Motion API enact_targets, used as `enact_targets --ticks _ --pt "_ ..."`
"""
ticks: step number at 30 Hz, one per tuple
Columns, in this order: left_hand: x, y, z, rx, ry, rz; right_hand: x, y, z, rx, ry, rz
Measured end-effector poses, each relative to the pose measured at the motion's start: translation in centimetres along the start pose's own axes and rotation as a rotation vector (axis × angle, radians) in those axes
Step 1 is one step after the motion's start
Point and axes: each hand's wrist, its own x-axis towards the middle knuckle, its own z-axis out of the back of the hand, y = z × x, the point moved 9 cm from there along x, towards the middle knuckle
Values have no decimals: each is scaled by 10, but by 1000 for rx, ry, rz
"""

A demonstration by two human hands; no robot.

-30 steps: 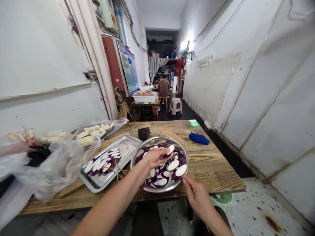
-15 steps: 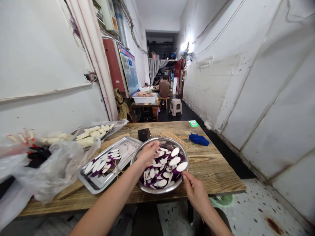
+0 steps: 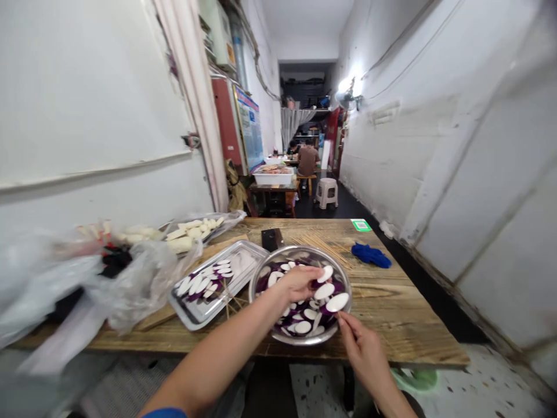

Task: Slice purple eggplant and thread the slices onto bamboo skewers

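Note:
My right hand [image 3: 361, 346] is closed on the lower end of a bamboo skewer at the bowl's right front edge. Several white oval eggplant slices [image 3: 337, 302] with purple skin are threaded along that skewer. With its fingers pinched, my left hand [image 3: 300, 284] grips the uppermost eggplant slice [image 3: 325, 274] near the skewer's far end. Below both hands, the round metal bowl [image 3: 257, 285] is full of loose cut eggplant [image 3: 302, 327]. Left of it, a metal tray [image 3: 243, 255] carries skewered eggplant slices [image 3: 204, 281], their sticks pointing toward the bowl.
Loose bamboo skewers [image 3: 326, 244] and a blue cloth-like bundle [image 3: 371, 255] lie behind the bowl on the wooden table [image 3: 404, 313]. A dark block [image 3: 272, 238] stands behind the tray. Plastic bags [image 3: 139, 284] and pale peeled pieces [image 3: 191, 232] crowd the left. People sit farther back.
My left hand has moved right, from above the bowl's far left to the top slice on the skewer. My right hand keeps its hold. The view has turned slightly left.

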Motion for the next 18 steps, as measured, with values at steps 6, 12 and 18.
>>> enact_targets --ticks 6,12,18 --pt "1 12 9 -81 -92 36 -2 -10 -5 -28 19 5" --pt "-1 15 14 -108 -131 40 0 -10 -9 -45 12 7" --pt "4 -16 32 95 -89 -101 2 -9 6 -51 -42 -21"
